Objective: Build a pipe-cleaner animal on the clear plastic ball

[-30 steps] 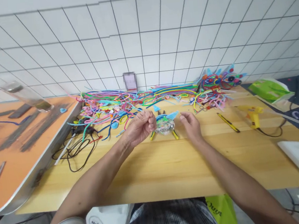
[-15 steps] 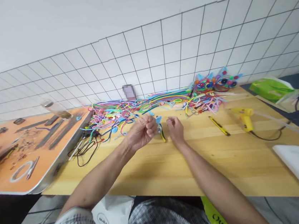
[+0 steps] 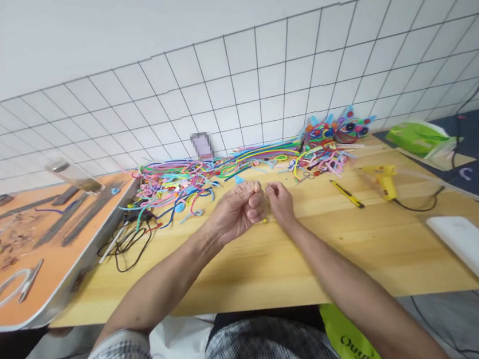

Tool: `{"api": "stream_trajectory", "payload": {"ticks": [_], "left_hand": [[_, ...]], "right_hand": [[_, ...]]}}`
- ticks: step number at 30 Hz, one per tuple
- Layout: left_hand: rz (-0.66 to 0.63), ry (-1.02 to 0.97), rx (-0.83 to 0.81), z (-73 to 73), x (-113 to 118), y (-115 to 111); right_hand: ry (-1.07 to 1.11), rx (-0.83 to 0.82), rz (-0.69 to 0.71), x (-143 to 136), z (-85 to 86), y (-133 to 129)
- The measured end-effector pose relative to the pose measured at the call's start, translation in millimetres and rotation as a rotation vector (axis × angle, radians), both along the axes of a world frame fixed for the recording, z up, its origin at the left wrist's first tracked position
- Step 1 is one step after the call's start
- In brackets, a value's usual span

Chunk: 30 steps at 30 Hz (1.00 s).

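Showing yellow, 1 obscured object (image 3: 264,220) between closed left hand (image 3: 238,209) and loosely curled right hand (image 3: 281,202), grips unclear

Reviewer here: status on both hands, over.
Left hand curled shut. Right hand close by, grip unclear. No held piece discernible. Yellow cutter lies to the right, out of the way.

Craft workshop: yellow glue gun (image 3: 384,181), cutter (image 3: 346,193), pipe cleaners (image 3: 179,178).
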State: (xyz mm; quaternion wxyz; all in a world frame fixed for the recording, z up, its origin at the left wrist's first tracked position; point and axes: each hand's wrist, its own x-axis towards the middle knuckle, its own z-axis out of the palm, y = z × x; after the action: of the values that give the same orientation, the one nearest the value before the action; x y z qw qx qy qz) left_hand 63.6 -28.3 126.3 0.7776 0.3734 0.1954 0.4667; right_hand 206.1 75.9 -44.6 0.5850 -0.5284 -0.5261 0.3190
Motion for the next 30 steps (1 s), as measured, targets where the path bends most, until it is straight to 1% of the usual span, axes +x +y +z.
{"api": "stream_trajectory", "payload": {"ticks": [3,6,8,11,14,16,19,21,23,24,25,27,28,30], "left_hand": [[-0.022,-0.002,-0.014,8.7,-6.1,-10.6],[0.016,-0.026,-0.058,15.5,-16.1,-21.7],[0.049,-0.05,-0.087,16.1,-25.6,-27.0],[0.11,-0.09,-0.086,9.2,-40.5,-28.8],[0.153,-0.124,-0.051,-2.8,-50.0,-22.4],[0.165,-0.125,-0.05,-9.1,-51.5,-14.2],[0.16,-0.132,-0.107,-11.4,-47.6,-0.3],[0.127,-0.153,-0.159,-9.1,-42.7,7.0],[0.075,-0.173,-0.197,-6.9,-37.4,10.6],[0.046,-0.18,-0.21,-6.7,-35.0,10.9],[0.015,-0.184,-0.221,-7.2,-32.8,10.4],[-0.051,-0.186,-0.239,-10.6,-29.5,7.9],[-0.082,-0.187,-0.245,-13.4,-28.2,6.5],[-0.127,-0.197,-0.248,-20.4,-26.7,4.6]], "right_hand": [[0.013,-0.011,-0.031,1.1,0.3,2.5],[0.005,-0.025,-0.051,4.0,3.9,2.0],[-0.008,-0.032,-0.054,5.5,7.2,0.5],[-0.019,-0.045,-0.045,6.3,10.7,-1.7],[-0.025,-0.052,-0.018,5.7,11.0,-2.9],[-0.026,-0.059,-0.004,5.0,10.0,-3.2],[-0.02,-0.059,0.007,5.5,10.5,-3.4],[-0.01,-0.05,-0.001,9.2,16.6,-5.6],[-0.007,0.011,-0.027,15.9,31.2,-12.8],[-0.016,0.07,-0.042,19.6,42.2,-19.0],[-0.047,0.199,-0.062,22.6,55.5,-27.0],[-0.191,0.459,-0.079,24.9,86.4,-46.7],[-0.281,0.559,-0.056,23.6,102.1,-57.1],[-0.445,0.703,0.037,16.8,129.5,-74.9]]}}
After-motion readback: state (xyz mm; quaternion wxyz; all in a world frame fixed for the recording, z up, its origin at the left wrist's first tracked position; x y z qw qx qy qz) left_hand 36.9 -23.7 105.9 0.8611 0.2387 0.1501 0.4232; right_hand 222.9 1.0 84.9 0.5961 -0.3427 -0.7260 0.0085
